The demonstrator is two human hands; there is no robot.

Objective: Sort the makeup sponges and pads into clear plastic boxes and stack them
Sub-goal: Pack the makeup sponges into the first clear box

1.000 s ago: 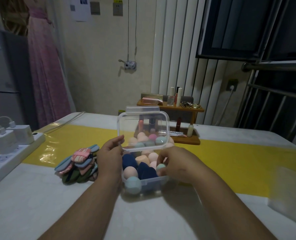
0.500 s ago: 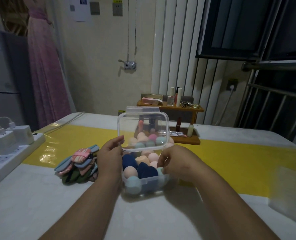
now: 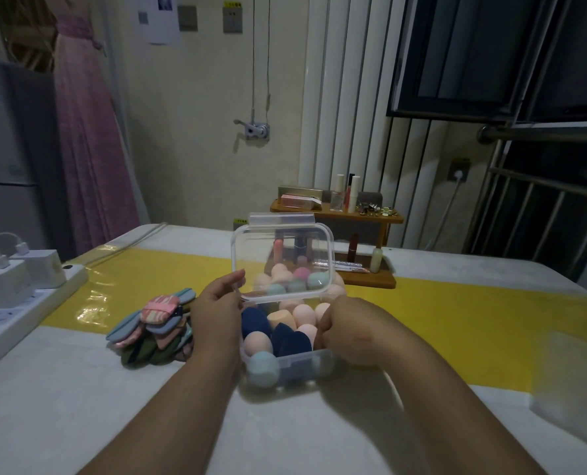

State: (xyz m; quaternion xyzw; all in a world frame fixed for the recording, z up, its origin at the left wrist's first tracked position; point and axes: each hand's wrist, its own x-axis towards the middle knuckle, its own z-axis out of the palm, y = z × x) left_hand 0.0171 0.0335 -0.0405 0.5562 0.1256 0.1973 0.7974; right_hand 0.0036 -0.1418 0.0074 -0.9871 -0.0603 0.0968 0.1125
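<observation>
The table (image 3: pixel 62 406) is crossed by a yellow strip (image 3: pixel 456 320), and the box (image 3: pixel 295 363) is set at the strip's near edge, in front of the person. Its lid (image 3: pixel 281 248) is stood upright on the far hinge, so the box is open. The pads (image 3: pixel 155 323) are left in a loose heap on the table just beside the box, to its left, and none of them is boxed.

The lid's lower left corner is held by the left hand (image 3: pixel 216 310), thumb on the edge and fingers curled behind it. The right hand (image 3: pixel 350 332) is laid at the box's right rim with its fingers curled in among the sponges (image 3: pixel 304 315). Whether a sponge is pinched or only pushed down cannot be told.

Little is changed from a second ago. The lid is kept at the same angle and the left hand is not shifted. A teal sponge that was seen at the right fingertips is no longer seen on top, and the right hand is set a little lower, so it is judged that the last sponge has been tucked in.

The box is heaped nearly to its rim. The sponge half of the sort is therefore judged close to done, with the lid next to be lowered, and the pads and the stacking are left.
</observation>
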